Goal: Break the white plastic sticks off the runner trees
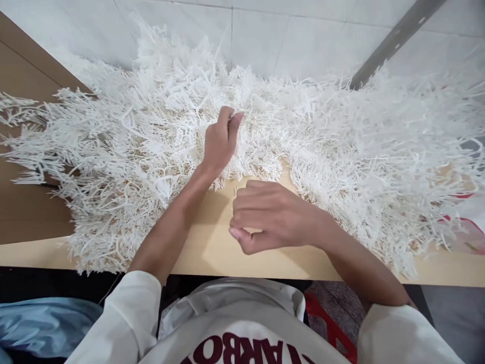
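Observation:
A thick heap of white, thin, branching plastic-looking sprigs (151, 126) covers much of the light wooden table (215, 253). My left hand (220, 140) is at the near middle of this heap, thumb and fingers pinched together. White bits show at its fingertips, among the sprigs, though the hand hides most of its grip. Closer to me, my right hand (275, 215) is curled closed above a bare strip of the table. A tiny thin tip shows beside its knuckles; whatever lies inside the fingers is hidden.
Brown cardboard (34, 212) stands at the left, partly overlapped by sprigs. A grey metal post (394, 43) rises behind the heap at the right, before a pale tiled surface (261, 35). A clear bag with red marks (468, 232) lies at the right edge.

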`<action>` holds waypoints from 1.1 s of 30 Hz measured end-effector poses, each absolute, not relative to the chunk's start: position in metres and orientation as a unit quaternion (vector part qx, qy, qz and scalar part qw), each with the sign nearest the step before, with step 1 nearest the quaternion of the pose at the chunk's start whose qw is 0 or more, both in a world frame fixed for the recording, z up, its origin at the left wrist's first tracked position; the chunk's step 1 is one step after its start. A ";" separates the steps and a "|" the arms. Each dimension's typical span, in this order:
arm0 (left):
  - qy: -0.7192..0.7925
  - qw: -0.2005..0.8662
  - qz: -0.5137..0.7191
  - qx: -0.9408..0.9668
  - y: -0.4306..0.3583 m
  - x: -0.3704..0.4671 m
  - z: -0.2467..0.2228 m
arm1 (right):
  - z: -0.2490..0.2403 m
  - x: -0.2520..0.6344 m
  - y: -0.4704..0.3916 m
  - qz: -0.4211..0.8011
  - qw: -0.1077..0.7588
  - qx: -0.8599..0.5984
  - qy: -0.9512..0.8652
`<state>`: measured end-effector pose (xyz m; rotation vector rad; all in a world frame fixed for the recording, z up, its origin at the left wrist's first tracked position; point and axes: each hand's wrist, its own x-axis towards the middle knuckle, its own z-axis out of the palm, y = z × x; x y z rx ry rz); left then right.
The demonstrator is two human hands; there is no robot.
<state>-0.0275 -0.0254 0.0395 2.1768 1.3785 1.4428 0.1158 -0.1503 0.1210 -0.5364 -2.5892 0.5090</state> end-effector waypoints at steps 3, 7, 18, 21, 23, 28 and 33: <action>0.457 0.119 0.482 0.738 -0.025 -0.032 0.048 | 0.121 0.124 -0.139 0.183 0.281 -0.314 -0.888; 0.412 0.163 0.413 0.796 -0.032 -0.028 0.057 | 0.109 0.153 -0.100 0.116 0.364 -0.508 -0.772; 0.348 0.171 0.341 0.857 -0.043 -0.019 0.060 | 0.087 0.166 -0.075 0.282 0.397 -0.508 -0.710; 0.339 0.110 0.332 0.873 -0.042 -0.018 0.062 | 0.085 0.168 -0.072 0.299 0.421 -0.520 -0.681; 0.353 0.077 0.330 0.872 -0.043 -0.017 0.064 | 0.085 0.168 -0.070 0.299 0.433 -0.536 -0.660; 0.396 0.050 0.333 0.854 -0.046 -0.016 0.066 | 0.081 0.167 -0.068 0.309 0.420 -0.536 -0.664; 0.402 0.045 0.339 0.850 -0.045 -0.016 0.064 | 0.080 0.169 -0.070 0.286 0.413 -0.522 -0.689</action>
